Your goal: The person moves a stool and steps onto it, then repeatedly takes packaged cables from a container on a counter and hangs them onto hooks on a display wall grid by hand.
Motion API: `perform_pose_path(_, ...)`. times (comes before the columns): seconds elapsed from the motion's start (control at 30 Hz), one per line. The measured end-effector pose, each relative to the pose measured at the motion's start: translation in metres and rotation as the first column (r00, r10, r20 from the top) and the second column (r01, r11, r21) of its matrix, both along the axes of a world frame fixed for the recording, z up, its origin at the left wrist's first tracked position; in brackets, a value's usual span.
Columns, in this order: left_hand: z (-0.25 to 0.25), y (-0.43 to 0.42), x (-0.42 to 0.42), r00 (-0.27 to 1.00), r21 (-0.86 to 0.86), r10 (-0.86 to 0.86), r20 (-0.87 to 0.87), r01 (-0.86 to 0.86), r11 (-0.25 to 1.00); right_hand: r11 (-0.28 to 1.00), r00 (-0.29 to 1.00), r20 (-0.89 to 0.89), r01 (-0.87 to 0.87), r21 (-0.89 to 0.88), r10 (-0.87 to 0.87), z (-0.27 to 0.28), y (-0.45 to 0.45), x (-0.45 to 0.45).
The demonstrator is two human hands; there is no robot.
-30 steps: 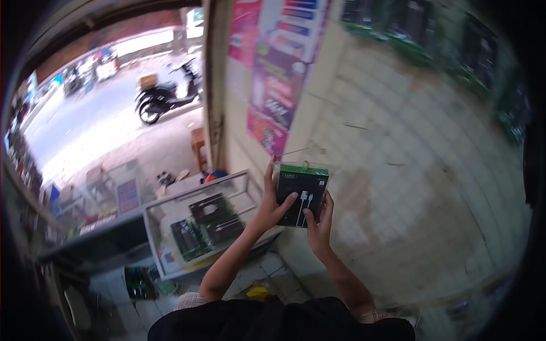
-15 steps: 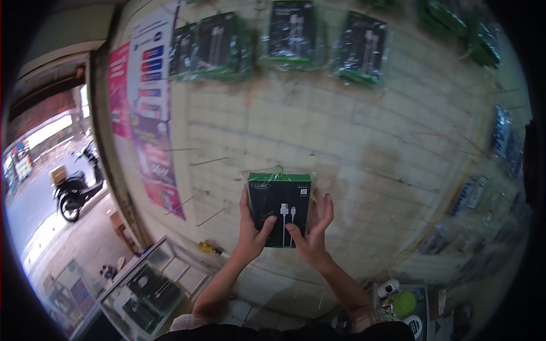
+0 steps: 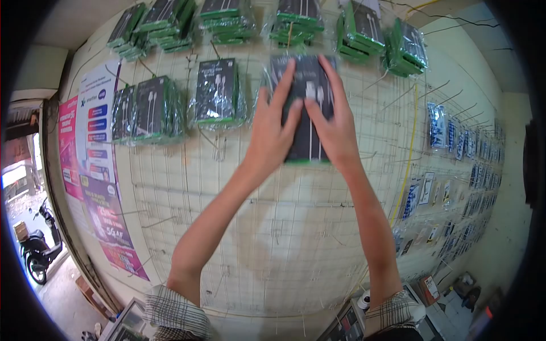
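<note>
A black boxed cable package [image 3: 310, 128] with white plugs pictured on its front is up against the wall grid. My left hand [image 3: 274, 128] grips its left side, thumb on the front and index finger reaching to the top. On the right side my right hand [image 3: 336, 128] holds it too, with its thumb beside the other thumb. Motion blur and the fingers hide where this box meets any package behind it. Just left hangs a similar wrapped package [image 3: 216, 91].
More green-edged packages [image 3: 227, 20] hang along the top. Bare hooks jut from the wire grid [image 3: 239, 216]. Small blue packs [image 3: 438, 128] hang at right. Posters [image 3: 96, 165] and a parked motorbike [image 3: 37, 244] are at left. Display cases stand low down.
Both hands have risen with the box from in front of the lower grid to the hanging packages. The view has turned right and upward; the index fingers now extend over the box's upper front.
</note>
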State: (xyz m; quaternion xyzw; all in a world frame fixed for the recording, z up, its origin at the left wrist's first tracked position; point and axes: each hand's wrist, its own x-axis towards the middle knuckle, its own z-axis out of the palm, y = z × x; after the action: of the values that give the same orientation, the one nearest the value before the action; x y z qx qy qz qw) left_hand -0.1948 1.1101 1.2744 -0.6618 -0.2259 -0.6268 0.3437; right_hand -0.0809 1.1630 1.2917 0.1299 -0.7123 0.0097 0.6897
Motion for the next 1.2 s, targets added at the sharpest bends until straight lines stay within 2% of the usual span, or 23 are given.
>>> perform_pose_path(0.07,0.033,0.002,-0.003,0.988,-0.113,0.113,0.102,-0.101,0.988,0.999,0.999,-0.003,0.050,-0.015,-0.050,0.035,0.007,-0.006)
perform_pose_path(0.1,0.046,0.009,-0.007,0.989,-0.107,0.111,0.097,-0.100,0.989,0.999,0.999,-0.009,0.052,-0.010,-0.052,0.048,0.012,-0.011)
perform_pose_path(0.17,0.067,0.028,-0.017,0.992,0.053,0.115,0.057,-0.118,0.992,0.990,0.987,-0.068,0.143,-0.012,-0.144,0.068,0.023,-0.020)
perform_pose_path(0.23,0.076,0.031,-0.021,0.986,-0.012,0.142,0.081,-0.142,0.990,0.991,0.990,-0.054,0.130,-0.042,-0.132,0.078,0.029,-0.027)
perform_pose_path(0.5,0.094,0.048,-0.034,0.977,-0.061,0.181,0.112,-0.175,0.983,0.980,0.986,-0.017,0.164,-0.111,-0.167,0.096,0.049,-0.041)
perform_pose_path(0.8,0.078,0.072,-0.055,0.955,-0.215,0.260,0.146,-0.226,0.950,0.951,0.981,0.051,0.194,-0.239,-0.187,0.074,0.070,-0.062)
perform_pose_path(0.83,0.074,0.070,-0.055,0.954,-0.214,0.262,0.147,-0.228,0.950,0.949,0.982,0.033,0.189,-0.254,-0.186,0.069,0.066,-0.063)
perform_pose_path(0.87,0.073,0.068,-0.055,0.966,-0.137,0.235,0.110,-0.219,0.966,0.981,0.981,-0.073,0.171,-0.091,-0.178,0.067,0.065,-0.063)
perform_pose_path(0.9,0.072,0.062,-0.053,0.975,-0.058,0.209,0.069,-0.206,0.977,0.982,0.981,-0.076,0.170,-0.085,-0.176,0.068,0.062,-0.062)
perform_pose_path(0.97,0.074,0.047,-0.041,0.972,-0.027,0.220,0.079,-0.218,0.976,0.978,0.959,-0.221,0.197,0.067,-0.178,0.070,0.050,-0.056)
perform_pose_path(1.0,0.079,0.043,-0.038,0.974,0.020,0.215,0.070,-0.217,0.976,0.986,0.968,-0.188,0.167,-0.007,-0.165,0.072,0.043,-0.051)
perform_pose_path(1.03,0.084,0.039,-0.036,0.975,0.069,0.212,0.062,-0.216,0.974,0.986,0.969,-0.186,0.166,-0.008,-0.165,0.076,0.038,-0.048)
perform_pose_path(1.2,0.106,0.038,-0.034,0.970,0.005,0.230,0.079,-0.231,0.973,0.982,0.980,-0.098,0.166,-0.091,-0.175,0.103,0.037,-0.040)
